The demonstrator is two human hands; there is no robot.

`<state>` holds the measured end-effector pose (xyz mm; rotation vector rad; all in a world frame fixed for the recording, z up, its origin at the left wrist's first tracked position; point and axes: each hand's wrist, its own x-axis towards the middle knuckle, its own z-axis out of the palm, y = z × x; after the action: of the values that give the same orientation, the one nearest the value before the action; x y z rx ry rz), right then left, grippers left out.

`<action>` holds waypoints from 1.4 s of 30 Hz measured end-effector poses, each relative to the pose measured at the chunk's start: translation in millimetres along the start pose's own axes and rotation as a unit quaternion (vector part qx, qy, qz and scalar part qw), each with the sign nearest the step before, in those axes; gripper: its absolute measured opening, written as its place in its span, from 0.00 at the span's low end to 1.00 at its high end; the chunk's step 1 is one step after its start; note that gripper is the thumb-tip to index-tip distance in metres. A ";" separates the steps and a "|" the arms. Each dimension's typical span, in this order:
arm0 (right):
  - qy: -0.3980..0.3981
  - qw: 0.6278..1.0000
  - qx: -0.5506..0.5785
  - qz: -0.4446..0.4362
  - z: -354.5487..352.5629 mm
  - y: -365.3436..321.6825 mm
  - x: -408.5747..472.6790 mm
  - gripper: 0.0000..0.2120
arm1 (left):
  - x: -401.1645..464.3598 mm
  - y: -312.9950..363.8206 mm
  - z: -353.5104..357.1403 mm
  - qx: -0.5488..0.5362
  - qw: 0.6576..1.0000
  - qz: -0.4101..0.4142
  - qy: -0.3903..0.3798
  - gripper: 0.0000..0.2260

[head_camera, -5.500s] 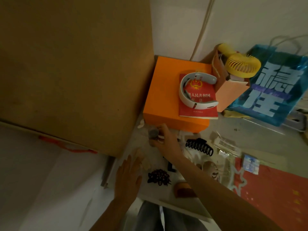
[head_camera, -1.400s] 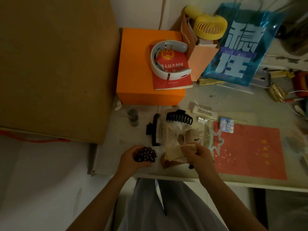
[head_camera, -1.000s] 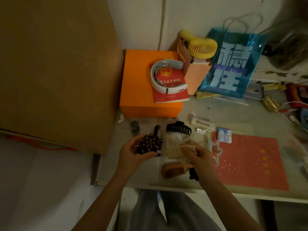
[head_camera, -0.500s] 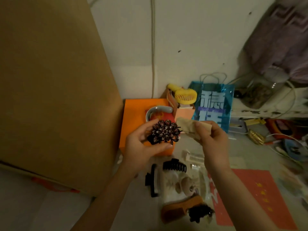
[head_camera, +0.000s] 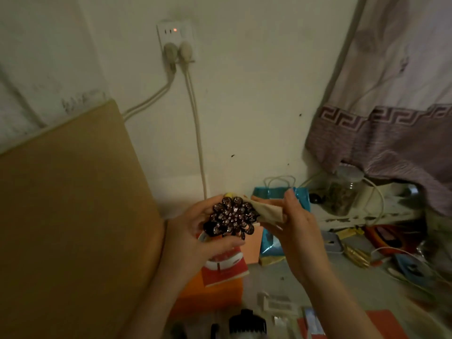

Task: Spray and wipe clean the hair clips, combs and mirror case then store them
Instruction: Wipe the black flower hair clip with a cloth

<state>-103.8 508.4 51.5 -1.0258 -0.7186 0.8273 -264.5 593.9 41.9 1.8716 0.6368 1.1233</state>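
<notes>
Rhinestone flower hair clip sits raised in front of the wall, well above the tabletop, gripped by the left hand: the thumb curls under its lower edge and the fingers wrap round behind its top. The right hand pinches a folded beige wiping cloth between thumb and fingers, and the cloth's tip touches the clip's upper right petals. Below the hands, an orange box stands on the tabletop with a red booklet lying on it; a white curved band rests on the booklet, mostly hidden by the left hand. A black claw clip lies at the bottom edge of the view, just in front of the box, with small clear packets beside it to the right. Behind the right hand stands a blue gift bag with white cord handles, and to its right a glass jar with dark contents. A large brown cardboard sheet leans against the wall on the left. On the wall above, a white socket carries two plugs, their cables running downward. A mauve curtain with a patterned band hangs on the right, over a clutter of cables and small items too blurred to name.
</notes>
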 end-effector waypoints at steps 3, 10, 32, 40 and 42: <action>-0.019 0.999 0.038 0.026 -3.3 -14.1 5.7 0.24 | 9.8 7.2 -4.1 0.014 1.000 -0.006 -0.008 0.33; -0.081 0.995 0.052 0.014 -6.8 -33.7 8.1 0.14 | 24.3 32.2 2.0 0.003 0.999 0.030 -0.026 0.35; -0.015 0.988 0.155 0.008 6.3 -67.2 25.1 0.12 | 57.1 73.7 8.3 -0.109 0.993 0.014 -0.031 0.22; -0.025 0.988 0.152 0.012 6.3 -77.6 23.9 0.12 | 60.7 82.8 3.5 -0.169 0.985 -0.015 -0.032 0.16; -0.018 0.991 0.131 0.005 4.3 -77.8 25.0 0.12 | 60.7 84.8 3.6 -0.167 0.985 -0.011 -0.033 0.16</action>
<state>-75.6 509.6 128.3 -0.7812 -0.6158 0.9246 -232.6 594.5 141.2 1.6020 0.4018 1.0759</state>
